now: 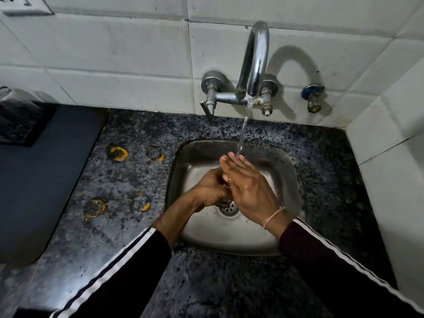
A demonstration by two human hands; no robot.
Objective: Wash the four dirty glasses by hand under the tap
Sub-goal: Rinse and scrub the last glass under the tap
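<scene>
Water runs from the chrome tap (pixel 254 65) into the steel sink (pixel 229 239). Over the drain, my left hand (pixel 207 189) is closed around what looks like a small clear glass (pixel 224 199), mostly hidden between my hands. My right hand (pixel 250 191) is flat with its fingers stretched out, palm against the glass and fingertips in the water stream (pixel 243 134). Several clear glasses with orange residue stand on the speckled counter left of the sink, the nearest one to the tap being the back left glass (pixel 118 153).
A lever handle (pixel 206 106) sticks out of the tap's left side. A blue-capped valve (pixel 313 97) sits on the tiled wall at right. A dark flat appliance (pixel 46 168) covers the counter at far left. A white tiled side wall (pixel 390 157) closes the right.
</scene>
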